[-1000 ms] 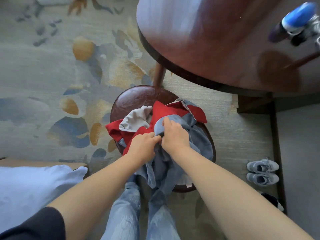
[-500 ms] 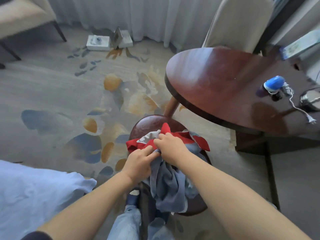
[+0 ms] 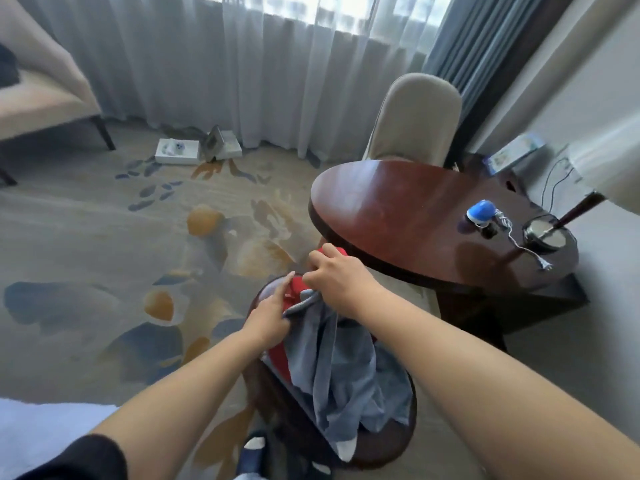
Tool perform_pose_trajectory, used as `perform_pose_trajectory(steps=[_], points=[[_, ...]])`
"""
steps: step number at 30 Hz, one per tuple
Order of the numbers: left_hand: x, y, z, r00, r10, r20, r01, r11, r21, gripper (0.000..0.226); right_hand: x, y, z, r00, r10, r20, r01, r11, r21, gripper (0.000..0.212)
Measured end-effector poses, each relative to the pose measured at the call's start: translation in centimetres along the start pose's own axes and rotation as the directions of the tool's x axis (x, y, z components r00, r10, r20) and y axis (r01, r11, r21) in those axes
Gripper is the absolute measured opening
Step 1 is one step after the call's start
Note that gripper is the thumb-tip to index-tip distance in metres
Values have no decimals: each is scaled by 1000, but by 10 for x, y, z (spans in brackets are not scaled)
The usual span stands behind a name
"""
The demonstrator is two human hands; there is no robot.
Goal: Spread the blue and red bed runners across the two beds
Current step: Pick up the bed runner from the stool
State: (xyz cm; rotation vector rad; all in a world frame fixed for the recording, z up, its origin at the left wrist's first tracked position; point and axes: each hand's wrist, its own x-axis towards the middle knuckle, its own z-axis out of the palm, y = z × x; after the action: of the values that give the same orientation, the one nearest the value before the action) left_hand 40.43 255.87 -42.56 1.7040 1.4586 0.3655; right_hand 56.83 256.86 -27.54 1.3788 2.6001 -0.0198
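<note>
Runners are hanging bunched over the round stool (image 3: 381,450): my right hand (image 3: 337,277) is clenching the red bed runner (image 3: 296,291) high to lift it clear, while my left hand (image 3: 268,322) is pinching the blue bed runner (image 3: 346,368) by its edge, probably to part the two.

Daylight enters through sheer white curtains (image 3: 277,81) beside a grey drape (image 3: 485,46), lighting a patterned carpet (image 3: 86,237), a round dark wooden table (image 3: 398,216), a beige chair (image 3: 415,123) and a cream armchair (image 3: 34,98).
</note>
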Motion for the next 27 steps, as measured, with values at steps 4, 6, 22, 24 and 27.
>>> perform_pose_trajectory(steps=[4, 6, 22, 24, 27], points=[[-2, 18, -1, 999, 41, 12, -42, 993, 114, 68, -20, 1, 1, 983, 152, 100, -150, 988, -21, 26], [-3, 29, -2, 994, 83, -70, -78, 995, 68, 65, -31, 5, 0, 958, 243, 151, -242, 970, -22, 28], [-30, 192, -98, 708, 445, -548, -446, 884, 141, 38, -33, -2, -66, 730, 643, -231, -344, 638, 689, 68], [-38, 204, -122, 636, 461, -618, -483, 863, 147, 38, -27, -4, -93, 706, 631, -322, -267, 658, 704, 55], [-55, 225, -155, 499, 505, -704, -526, 822, 217, 37, -18, -14, -129, 653, 595, -468, -152, 709, 688, 38]])
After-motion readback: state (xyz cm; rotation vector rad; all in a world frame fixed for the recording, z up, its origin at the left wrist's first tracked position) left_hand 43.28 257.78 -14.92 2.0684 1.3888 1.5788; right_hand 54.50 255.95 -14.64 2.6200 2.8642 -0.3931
